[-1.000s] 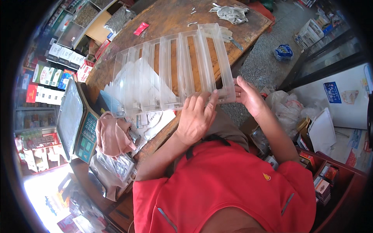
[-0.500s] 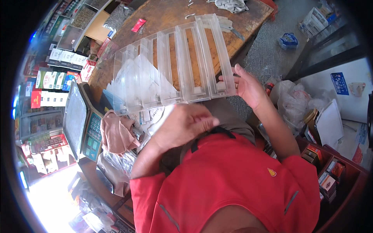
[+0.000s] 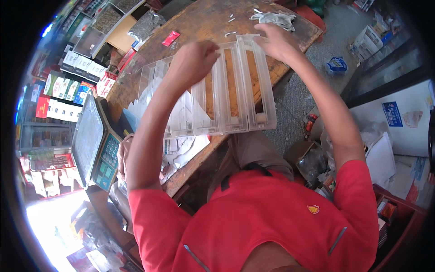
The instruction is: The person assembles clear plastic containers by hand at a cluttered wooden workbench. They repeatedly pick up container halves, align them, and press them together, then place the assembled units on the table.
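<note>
A clear plastic rack (image 3: 220,97) with several long parallel channels lies across the wooden table, its near end close to the table's front edge. My left hand (image 3: 192,61) is over the rack's far side, fingers curled in and partly hidden; what they hold, if anything, does not show. At the rack's far right corner is my right hand (image 3: 277,41), its fingers apart, the thumb near or against the plastic. White paper sheets (image 3: 188,111) show through and beside the rack's left channels.
A scale (image 3: 97,140) with a keypad stands at the left, beside a brown cloth (image 3: 124,156). On the table's far part lie a red packet (image 3: 171,38) and grey-white gloves (image 3: 274,19). Shelves of boxed goods (image 3: 84,63) line the left; plastic bags (image 3: 362,133) sit at the right.
My right hand has left the rack's near right end and reached to its far right corner. My left hand has swung from near my waist forward over the rack's far side.
</note>
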Motion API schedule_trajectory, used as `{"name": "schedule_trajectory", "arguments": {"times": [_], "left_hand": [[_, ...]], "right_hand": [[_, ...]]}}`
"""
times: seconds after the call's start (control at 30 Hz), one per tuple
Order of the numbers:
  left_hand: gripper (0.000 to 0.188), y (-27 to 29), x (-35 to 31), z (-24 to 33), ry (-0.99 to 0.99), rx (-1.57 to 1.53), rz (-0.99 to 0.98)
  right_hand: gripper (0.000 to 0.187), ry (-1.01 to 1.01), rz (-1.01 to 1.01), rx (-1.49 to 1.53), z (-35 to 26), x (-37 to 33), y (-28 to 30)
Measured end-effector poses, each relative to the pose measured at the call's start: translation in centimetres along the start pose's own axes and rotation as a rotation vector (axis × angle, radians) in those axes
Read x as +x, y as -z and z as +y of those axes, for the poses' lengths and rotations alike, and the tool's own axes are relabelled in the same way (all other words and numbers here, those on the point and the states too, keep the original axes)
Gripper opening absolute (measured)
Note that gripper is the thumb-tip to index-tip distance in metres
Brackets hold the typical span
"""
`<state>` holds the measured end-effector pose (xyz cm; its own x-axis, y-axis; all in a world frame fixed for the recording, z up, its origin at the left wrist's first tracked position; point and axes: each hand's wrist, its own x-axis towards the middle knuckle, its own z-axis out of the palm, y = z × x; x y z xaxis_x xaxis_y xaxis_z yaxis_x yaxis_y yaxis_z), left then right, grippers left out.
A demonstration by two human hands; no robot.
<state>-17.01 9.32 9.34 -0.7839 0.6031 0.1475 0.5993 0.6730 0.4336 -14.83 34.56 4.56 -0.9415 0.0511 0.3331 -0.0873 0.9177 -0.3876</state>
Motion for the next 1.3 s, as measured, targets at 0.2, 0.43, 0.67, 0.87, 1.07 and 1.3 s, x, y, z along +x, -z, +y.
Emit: {"name": "schedule_trajectory", "arguments": {"times": [0.2,0.43,0.67,0.87,1.07,1.3], "left_hand": [[0.029,-7.8,11.3,-7.6,-0.083,0.294,-0.052],[0.015,-10.5,13.3,-7.1,-0.129,0.364,-0.149],[0.014,-8.9,11.7,-5.6,-0.115,0.414,-0.086],[0.02,-7.5,11.5,-3.7,-0.201,0.493,-0.074],[0.022,-7.2,11.2,-3.9,-0.165,0.471,0.041],[0.019,-9.2,10.8,-6.1,-0.029,0.255,0.076]], "right_hand": [[0.03,0.118,-0.451,-0.288,-0.1,7.6,-5.3],[0.024,0.175,-0.54,-0.259,1.4,9.2,-7.5],[0.03,0.162,-0.56,-0.262,-0.8,7.3,-5.7],[0.036,0.12,-0.525,-0.252,-0.1,5.9,-5.1],[0.045,0.166,-0.176,0.26,2.6,6.8,-2.9],[0.053,-0.55,-0.14,1.111,0.6,-14.1,-2.7]]}}
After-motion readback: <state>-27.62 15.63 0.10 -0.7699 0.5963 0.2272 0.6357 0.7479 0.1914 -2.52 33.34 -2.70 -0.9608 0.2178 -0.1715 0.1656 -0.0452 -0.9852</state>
